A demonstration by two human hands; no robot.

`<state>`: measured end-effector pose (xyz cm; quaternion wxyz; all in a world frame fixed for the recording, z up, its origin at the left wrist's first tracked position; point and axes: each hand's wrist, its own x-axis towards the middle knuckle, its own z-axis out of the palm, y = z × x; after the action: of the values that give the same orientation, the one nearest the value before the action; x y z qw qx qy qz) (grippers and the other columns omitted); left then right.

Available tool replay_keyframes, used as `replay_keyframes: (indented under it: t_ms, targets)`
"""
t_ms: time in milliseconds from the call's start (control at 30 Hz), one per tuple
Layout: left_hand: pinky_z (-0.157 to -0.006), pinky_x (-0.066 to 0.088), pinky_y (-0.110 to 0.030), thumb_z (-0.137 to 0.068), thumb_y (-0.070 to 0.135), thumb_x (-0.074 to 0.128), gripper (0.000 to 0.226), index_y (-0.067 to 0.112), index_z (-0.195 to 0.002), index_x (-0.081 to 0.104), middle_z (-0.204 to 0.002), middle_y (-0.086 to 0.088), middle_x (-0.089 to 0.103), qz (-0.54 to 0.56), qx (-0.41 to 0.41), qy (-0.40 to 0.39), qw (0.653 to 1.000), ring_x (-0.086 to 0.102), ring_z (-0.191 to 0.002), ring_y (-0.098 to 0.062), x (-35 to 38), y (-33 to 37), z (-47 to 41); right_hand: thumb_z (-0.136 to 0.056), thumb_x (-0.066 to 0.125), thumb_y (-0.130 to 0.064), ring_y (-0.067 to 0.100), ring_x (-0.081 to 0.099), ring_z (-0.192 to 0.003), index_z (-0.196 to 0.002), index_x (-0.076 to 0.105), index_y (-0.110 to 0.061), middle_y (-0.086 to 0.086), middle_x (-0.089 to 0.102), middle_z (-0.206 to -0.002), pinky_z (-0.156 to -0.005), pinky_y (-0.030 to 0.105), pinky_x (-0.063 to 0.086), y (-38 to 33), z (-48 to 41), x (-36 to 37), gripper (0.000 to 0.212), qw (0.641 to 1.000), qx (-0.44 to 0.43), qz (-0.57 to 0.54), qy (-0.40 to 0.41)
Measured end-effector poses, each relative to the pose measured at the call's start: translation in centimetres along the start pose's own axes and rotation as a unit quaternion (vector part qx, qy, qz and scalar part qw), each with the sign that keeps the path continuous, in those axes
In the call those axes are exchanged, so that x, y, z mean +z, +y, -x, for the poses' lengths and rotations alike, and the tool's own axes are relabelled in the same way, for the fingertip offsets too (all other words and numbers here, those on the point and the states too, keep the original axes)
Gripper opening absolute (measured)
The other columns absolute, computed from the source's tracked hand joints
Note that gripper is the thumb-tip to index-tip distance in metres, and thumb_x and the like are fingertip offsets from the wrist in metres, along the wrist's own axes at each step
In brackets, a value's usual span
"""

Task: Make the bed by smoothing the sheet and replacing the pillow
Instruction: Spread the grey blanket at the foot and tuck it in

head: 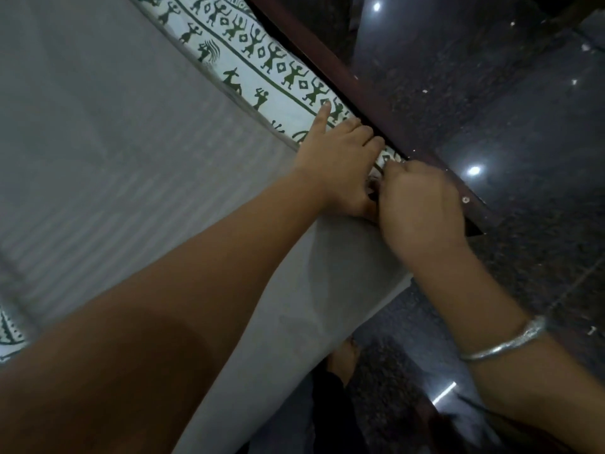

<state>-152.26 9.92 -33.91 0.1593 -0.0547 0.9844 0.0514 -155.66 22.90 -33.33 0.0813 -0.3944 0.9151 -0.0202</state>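
Observation:
A white sheet (262,70) printed with green dancing figures covers the bed, and a plain grey cloth (114,142) lies over most of it. My left hand (340,162) rests on the printed border at the bed's edge. Its index finger points along the sheet, while its other fingers bend down into the gap beside the dark wooden bed frame (330,57). My right hand (422,204), with a silver bangle on the wrist, is curled tight against the left and grips the sheet's edge at the frame. No pillow is in view.
The grey cloth hangs over the near side of the bed (294,306). A dark polished stone floor (507,109) with light reflections lies beyond the frame. My bare foot (343,358) stands on the floor below the hanging cloth.

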Motion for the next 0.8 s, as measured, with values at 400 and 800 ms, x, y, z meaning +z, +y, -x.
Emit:
replay_keyframes:
  t_ms: [400,800]
  targets:
    - [-0.114,0.012,-0.049,-0.069,0.057,0.033,0.083,0.017,-0.141,0.041,-0.143,-0.003,0.043,-0.003,0.020,0.005,1.000,0.034,-0.134,-0.024,0.0,-0.9,0.5,-0.095,0.039,-0.018,0.036,0.054,-0.105,-0.107,0.057,-0.004,0.017,0.061,-0.111,-0.087,0.038,0.036,-0.8,-2.8,-0.3,0.026,0.993,0.051,0.012,-0.106]
    - [-0.107,0.027,-0.047,-0.070,0.060,0.026,0.084,0.008,-0.133,0.048,-0.132,-0.016,0.051,0.011,-0.168,0.107,0.980,0.046,-0.122,-0.034,-3.5,-8.7,0.9,-0.093,0.047,-0.028,0.038,0.041,-0.118,-0.126,0.047,-0.005,0.019,0.045,-0.129,-0.091,0.044,0.038,-5.3,-9.9,-5.9,0.041,0.996,-0.082,0.009,-0.032]
